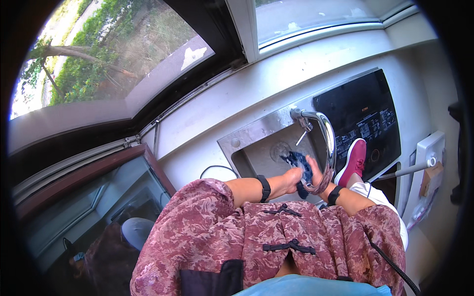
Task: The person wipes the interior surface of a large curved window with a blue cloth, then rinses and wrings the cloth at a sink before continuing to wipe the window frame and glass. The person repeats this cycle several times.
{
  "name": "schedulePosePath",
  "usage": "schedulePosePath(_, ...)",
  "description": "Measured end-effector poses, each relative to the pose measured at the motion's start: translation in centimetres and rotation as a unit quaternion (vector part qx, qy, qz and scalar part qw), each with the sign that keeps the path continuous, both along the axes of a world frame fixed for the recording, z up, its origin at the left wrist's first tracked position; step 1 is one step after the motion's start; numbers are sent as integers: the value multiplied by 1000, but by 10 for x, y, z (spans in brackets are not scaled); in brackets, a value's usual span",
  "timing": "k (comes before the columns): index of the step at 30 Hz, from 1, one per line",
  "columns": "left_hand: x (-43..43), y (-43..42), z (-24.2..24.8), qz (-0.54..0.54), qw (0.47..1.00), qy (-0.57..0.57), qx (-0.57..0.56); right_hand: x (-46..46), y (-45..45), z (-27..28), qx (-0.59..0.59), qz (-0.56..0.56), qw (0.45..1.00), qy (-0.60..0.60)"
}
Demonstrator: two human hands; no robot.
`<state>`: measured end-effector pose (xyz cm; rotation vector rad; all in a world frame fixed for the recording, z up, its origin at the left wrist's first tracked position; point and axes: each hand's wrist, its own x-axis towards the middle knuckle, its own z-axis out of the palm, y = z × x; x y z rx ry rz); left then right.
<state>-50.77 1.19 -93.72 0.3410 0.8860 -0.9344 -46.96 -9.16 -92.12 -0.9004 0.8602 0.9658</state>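
Over a stainless-steel sink (255, 155), my left hand (293, 178) and my right hand (315, 171) grip a wet, dark blue cloth (296, 159) between them. Part of the cloth hangs below my fingers, and its upper end reaches towards the round drain (280, 151). A chrome gooseneck faucet (329, 138) arches in front of my right hand, its mouth close above the cloth. Water appears to run over the cloth, though the stream is blurred. My fingers are partly hidden by the cloth and the faucet.
Right of the sink lies a glossy black panel (355, 96) bearing writing. A red shoe (353, 159) and white trouser leg show beside it. A white appliance or box (429, 148) stands further right. An open, brown-framed window sash (148, 166) juts in at left.
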Motion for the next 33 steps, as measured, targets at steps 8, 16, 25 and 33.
schedulePosePath(8,38,60,-18,19,969,74,234,-6,30,17,-66,81,994,-10)
schedulePosePath(16,16,5,22,-157,983,30,90,26,24,46,-15,17,997,79)
schedulePosePath(25,39,39,14,-5,990,44,133,8,40,23,-226,110,962,-104)
schedulePosePath(33,44,48,-27,-34,947,-112,299,19,22,45,82,66,988,113)
